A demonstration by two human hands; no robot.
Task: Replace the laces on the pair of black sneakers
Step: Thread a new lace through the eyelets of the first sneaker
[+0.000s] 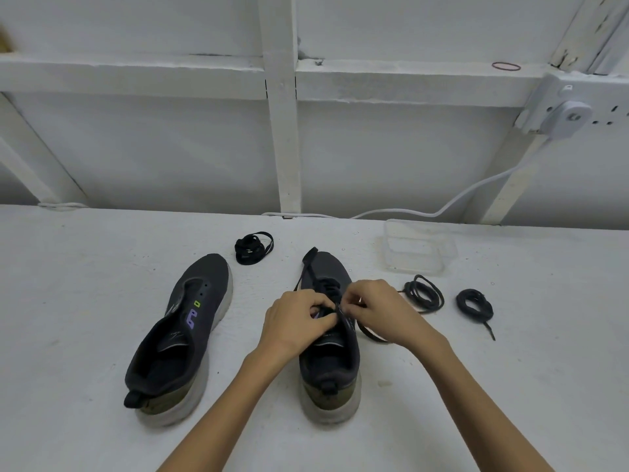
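Two black sneakers sit on the white surface (85,267), toes pointing away from us. The left sneaker (180,335) has bare eyelets and no lace; we note a purple and green mark on its tongue area. The right sneaker (328,338) is partly laced: we see lace rows crossing the eyelets toward the toe, and one flat lace end (308,264) runs up past the toe on the left side.

Both hands are over the middle of the right sneaker. The left hand (296,321) is closed, fingers curled in at the eyelet row, pinching the lace. The right hand (381,310) is likewise closed, thumb and fingertips pinched on the lace just beside the left hand; the two nearly touch. A loose run of lace (372,335) trails out from under the right hand onto the surface.

We count three coiled black laces lying apart from the shoes: one bundle (253,248) between the two toes, farther back; a second coil (423,294) just right of the right hand; a third coil (474,306) further right, its tip lying loose toward us.

A clear plastic box (418,247) stands behind the second coil. A white cable (476,189) runs along the back edge up to a wall plug (565,120).
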